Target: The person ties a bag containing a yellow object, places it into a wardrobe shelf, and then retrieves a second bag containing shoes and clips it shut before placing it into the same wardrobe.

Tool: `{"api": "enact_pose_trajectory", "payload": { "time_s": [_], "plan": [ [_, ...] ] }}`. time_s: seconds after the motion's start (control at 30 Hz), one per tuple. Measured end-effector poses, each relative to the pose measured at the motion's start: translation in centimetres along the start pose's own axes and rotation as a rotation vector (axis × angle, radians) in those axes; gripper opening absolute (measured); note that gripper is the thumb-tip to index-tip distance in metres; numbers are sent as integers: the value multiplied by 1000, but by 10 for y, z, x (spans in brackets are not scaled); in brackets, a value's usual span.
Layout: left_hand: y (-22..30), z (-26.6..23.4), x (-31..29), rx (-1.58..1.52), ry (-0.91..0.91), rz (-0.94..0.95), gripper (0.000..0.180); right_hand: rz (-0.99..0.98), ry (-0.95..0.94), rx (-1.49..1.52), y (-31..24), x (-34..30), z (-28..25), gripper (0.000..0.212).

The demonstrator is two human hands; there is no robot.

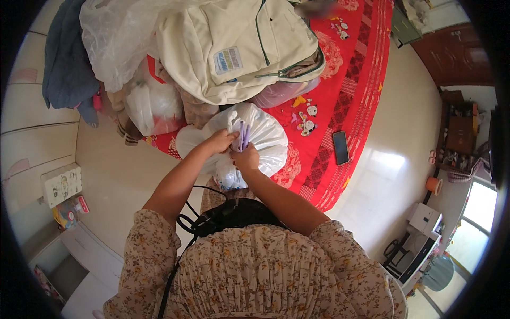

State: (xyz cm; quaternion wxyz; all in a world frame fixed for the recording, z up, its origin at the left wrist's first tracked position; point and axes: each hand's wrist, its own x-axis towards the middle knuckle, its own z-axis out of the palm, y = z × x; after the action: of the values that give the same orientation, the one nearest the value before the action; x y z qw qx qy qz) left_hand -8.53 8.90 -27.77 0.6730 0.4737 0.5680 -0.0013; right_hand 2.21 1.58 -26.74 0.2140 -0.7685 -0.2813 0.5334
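Observation:
A full white plastic bag [268, 141] sits at the near edge of the red bedspread, close to my body. My left hand [222, 141] is closed on the gathered plastic at its top. Beside it, my right hand [246, 159] grips two slim lilac strips [244, 134] that stand up from the fingers; their exact kind I cannot make out. Both hands nearly touch. Under my right wrist, a bluish-white part of a bag [229, 178] shows.
A cream backpack [241, 48], partly unzipped, lies on the red bedspread [353, 90] beyond the bag. Clear plastic bags [151, 106] and a blue-grey cloth [66, 58] are piled at left. A dark phone [341, 148] lies at right. A black bag [239, 215] hangs at my waist.

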Motion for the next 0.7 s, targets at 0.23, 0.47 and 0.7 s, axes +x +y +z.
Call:
{"api": "enact_pose_trajectory", "payload": {
  "time_s": [0.23, 0.47, 0.7],
  "plan": [
    [-6, -4, -8, -99, 70, 36, 39, -265, 34, -132, 3, -20, -11, 30],
    [-6, -6, -11, -359, -84, -23, 36, -437, -37, -239, 13, -18, -38, 30],
    [7, -10, -26, -229, -134, 14, 39, -506, -28, -230, 24, -8, -43, 28]
  ]
}}
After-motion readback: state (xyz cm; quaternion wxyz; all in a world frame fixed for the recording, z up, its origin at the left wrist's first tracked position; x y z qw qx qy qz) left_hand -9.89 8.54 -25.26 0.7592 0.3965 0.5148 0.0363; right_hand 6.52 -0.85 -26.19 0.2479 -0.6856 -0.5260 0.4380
